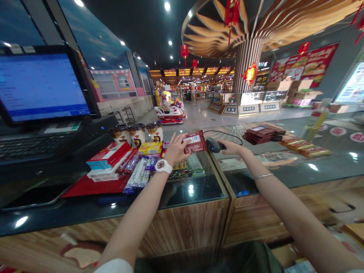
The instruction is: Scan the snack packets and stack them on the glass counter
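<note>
My left hand [176, 150] gripping brown packet [199, 141], contents hidden; my right hand [231, 147] closed round scanner [213, 145]. Three lidded cups [138, 136] behind wrapped snacks [139, 172], insides unseen.

Dim scene under small ceiling lights [167, 6]
Glare spots the glossy bench [178, 197]; a monitor [42, 83] glows blue at left; edges look stretched and soft.

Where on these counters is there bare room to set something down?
Right counter: the glass between the golden packets and front edge, right of the right forearm. Left counter: a dark strip along the front edge, between the left forearm and the seam. It's crowded around the left hand: cups, red boxes, wrapped bars.
</note>
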`<state>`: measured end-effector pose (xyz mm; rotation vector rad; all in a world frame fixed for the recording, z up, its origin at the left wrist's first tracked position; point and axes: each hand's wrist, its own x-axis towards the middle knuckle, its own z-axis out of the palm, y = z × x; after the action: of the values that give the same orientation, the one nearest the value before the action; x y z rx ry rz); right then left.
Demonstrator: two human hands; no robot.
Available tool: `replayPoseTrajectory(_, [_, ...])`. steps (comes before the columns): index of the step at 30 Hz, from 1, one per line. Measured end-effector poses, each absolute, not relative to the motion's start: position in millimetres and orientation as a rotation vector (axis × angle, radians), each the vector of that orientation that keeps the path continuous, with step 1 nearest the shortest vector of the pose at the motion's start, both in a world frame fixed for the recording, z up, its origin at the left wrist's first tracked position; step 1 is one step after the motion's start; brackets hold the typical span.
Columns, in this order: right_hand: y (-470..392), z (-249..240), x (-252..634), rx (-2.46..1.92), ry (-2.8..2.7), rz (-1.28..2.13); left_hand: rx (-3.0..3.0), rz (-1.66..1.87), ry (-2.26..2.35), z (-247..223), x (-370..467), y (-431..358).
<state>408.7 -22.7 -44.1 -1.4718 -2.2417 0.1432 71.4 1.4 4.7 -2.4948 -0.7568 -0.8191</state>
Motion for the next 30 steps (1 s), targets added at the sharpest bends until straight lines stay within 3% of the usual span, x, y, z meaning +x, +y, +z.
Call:
replayPoseTrajectory(16, [-19.5,-45.3,397.3,-1.671,-2.229,-0.115,-2.458,-0.848,-0.745,3.5,69.6,5.2])
replayPoseTrajectory(30, [-47.9,-10.8,370.0,-1.282,-2.002,-0.417,-2.328,-0.950,-0.860,12.2,61.1,4.1])
